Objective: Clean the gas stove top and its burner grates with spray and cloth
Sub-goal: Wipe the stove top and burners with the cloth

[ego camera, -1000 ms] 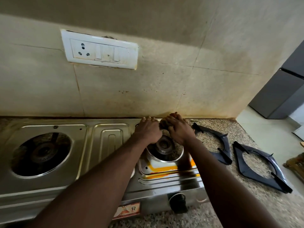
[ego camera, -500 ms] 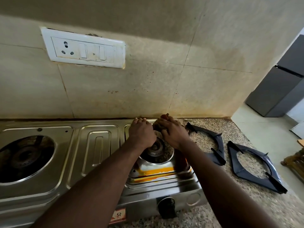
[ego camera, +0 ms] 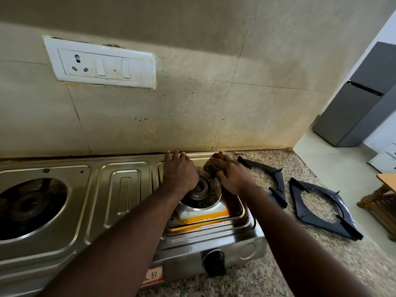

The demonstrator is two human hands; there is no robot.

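A steel gas stove (ego camera: 120, 189) lies along the wall on a granite counter. Its right burner (ego camera: 201, 189) sits in a round well with yellow-orange staining on the tray in front. My left hand (ego camera: 180, 172) rests on the stove's back edge left of that burner, fingers extended. My right hand (ego camera: 231, 174) grips a brownish, stained cloth (ego camera: 211, 165) and presses it on the stove top at the burner's far right. Two black burner grates (ego camera: 276, 181) (ego camera: 321, 211) lie off the stove on the counter to the right. No spray bottle is in view.
The left burner (ego camera: 30, 204) has no grate. A black knob (ego camera: 214, 262) sticks out of the stove front. A white switch plate (ego camera: 102, 63) is on the tiled wall. The counter (ego camera: 300, 264) ends at right; a grey fridge (ego camera: 353, 112) and wooden furniture (ego camera: 383, 202) stand beyond.
My right hand with the cloth has slid from the burner's back toward the stove's far right corner. My left hand has moved back onto the rear edge. The view shifted slightly.
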